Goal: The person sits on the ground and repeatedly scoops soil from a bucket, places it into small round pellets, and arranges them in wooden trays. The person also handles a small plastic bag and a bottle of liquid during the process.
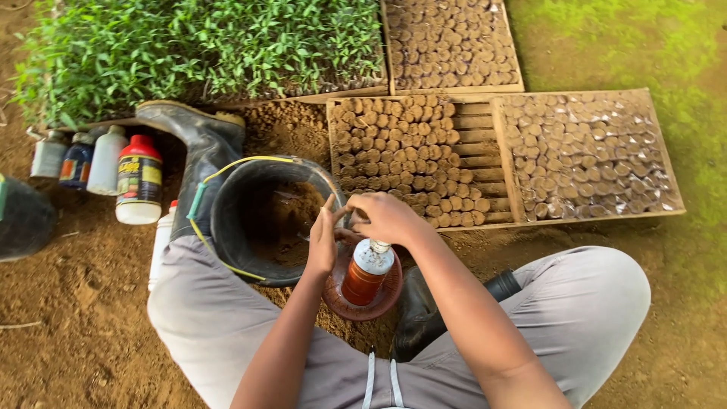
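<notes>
My left hand (324, 241) and my right hand (386, 217) meet just above a small brown bottle (366, 274) with a pale top. The bottle stands in a round reddish dish (338, 300) on the soil between my knees. Fingertips of both hands pinch something small at the rim of a black bucket (231, 220); I cannot tell what it is. The bucket holds brown soil and has a yellow-and-green handle. My grey trousers and black rubber boots frame the dish.
Several bottles (138, 179) stand in a row at the left on the soil. Wooden trays (505, 155) packed with small soil plugs lie ahead and to the right. A tray of green seedlings (204, 45) fills the top left. A dark container (23, 220) sits at the far left edge.
</notes>
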